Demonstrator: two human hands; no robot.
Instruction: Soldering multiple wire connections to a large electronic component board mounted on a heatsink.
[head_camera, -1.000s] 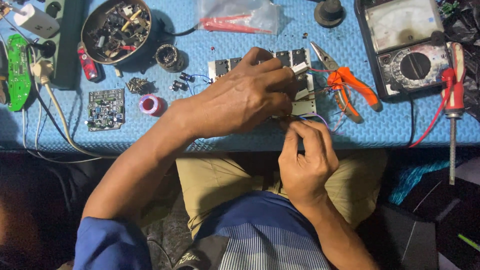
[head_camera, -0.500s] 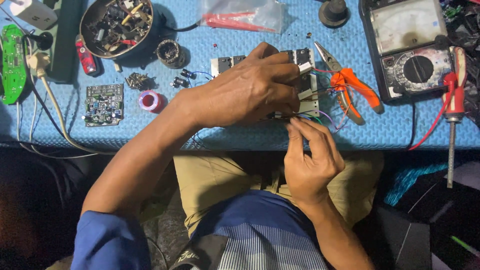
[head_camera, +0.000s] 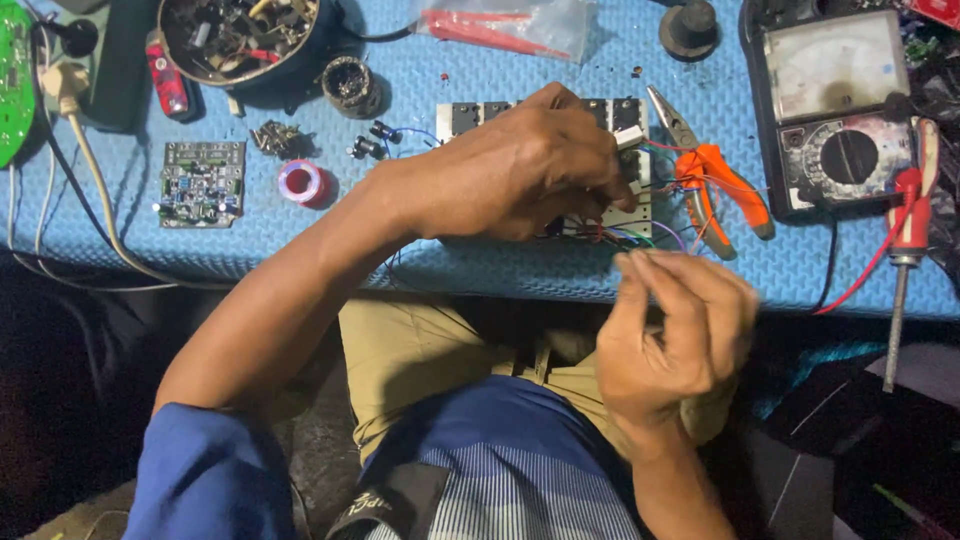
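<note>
My left hand (head_camera: 520, 170) lies on top of a grey circuit board (head_camera: 470, 115) on the blue mat, fingers curled over its right end and holding it down. Thin coloured wires (head_camera: 650, 237) come off the board's near right corner. My right hand (head_camera: 675, 330) is just below the mat's front edge, its fingertips pinched together on the ends of those wires. Most of the board is hidden under my left hand.
Orange-handled pliers (head_camera: 715, 185) lie right of the board, an analogue multimeter (head_camera: 835, 110) and a red screwdriver (head_camera: 908, 230) further right. A small green board (head_camera: 203, 183), a pink tape roll (head_camera: 302, 182), a bowl of parts (head_camera: 240, 35) and a plastic bag (head_camera: 510, 28) sit left and behind.
My right hand has dropped back from the board's edge toward my lap, still pinching the wires. My left hand has stayed on the board.
</note>
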